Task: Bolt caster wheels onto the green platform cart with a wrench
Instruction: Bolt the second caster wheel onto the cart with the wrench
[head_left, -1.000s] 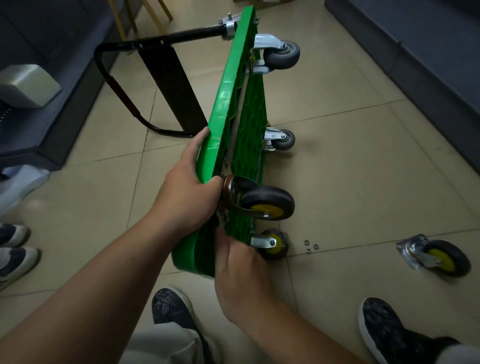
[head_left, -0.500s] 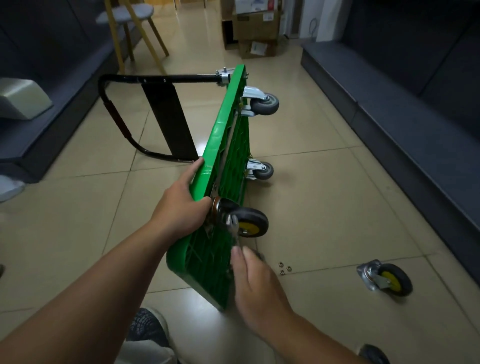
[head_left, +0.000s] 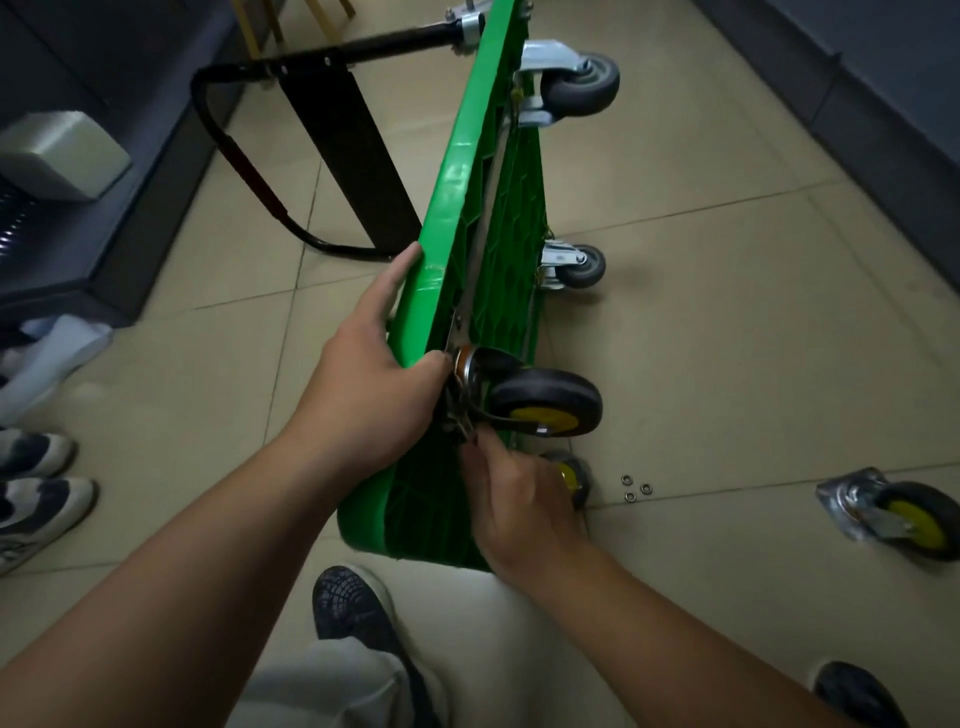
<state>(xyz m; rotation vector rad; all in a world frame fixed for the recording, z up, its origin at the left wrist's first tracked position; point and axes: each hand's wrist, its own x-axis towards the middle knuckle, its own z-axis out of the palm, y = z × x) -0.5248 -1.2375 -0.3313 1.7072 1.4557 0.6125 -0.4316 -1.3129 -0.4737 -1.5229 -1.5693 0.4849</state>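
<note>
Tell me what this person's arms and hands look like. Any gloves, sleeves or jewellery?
The left hand and the right hand are bare, with no gloves. The arms behind them are uncovered as far as the picture shows, with no sleeve in view. No watch, bracelet or ring shows on the wrists or the visible fingers.

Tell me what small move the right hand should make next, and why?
Probably reach for one of the small rings on the floor and fit it at the caster plate. The right hand has its fingertips at that plate, the left hand grips the green platform standing on edge, and no wrench is plainly visible.
</note>
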